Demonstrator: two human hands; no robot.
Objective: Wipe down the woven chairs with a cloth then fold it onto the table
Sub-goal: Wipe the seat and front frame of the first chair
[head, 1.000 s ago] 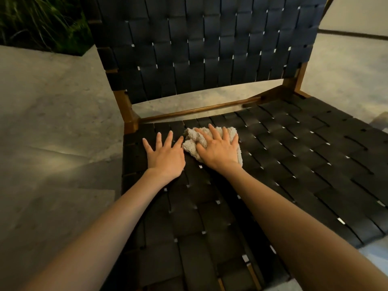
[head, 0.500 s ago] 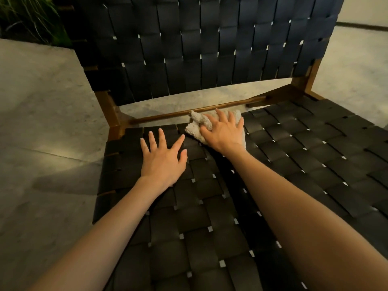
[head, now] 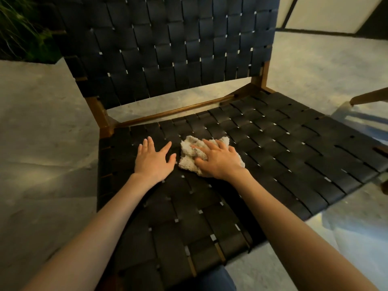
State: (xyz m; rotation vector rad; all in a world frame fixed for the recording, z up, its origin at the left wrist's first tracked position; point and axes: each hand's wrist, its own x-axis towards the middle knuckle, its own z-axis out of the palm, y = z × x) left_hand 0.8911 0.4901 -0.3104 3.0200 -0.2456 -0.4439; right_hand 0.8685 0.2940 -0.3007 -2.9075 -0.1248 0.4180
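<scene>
While the right hand [head: 218, 162] presses the bunched cloth [head: 189, 153] flat-fingered near the back left corner of the chair seat [head: 273, 156], left hand [head: 153, 159] spread beside it, its loops may snag in weave gaps.

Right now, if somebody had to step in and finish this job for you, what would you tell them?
Left hand: open, flat on the chair seat, just left of the cloth.
Right hand: open, pressing the crumpled cloth onto the seat's back left part.
Done: seat wiping under way; how much, I cannot tell.
Left: finish the seat, the backrest, then fold the cloth onto the table.
</scene>
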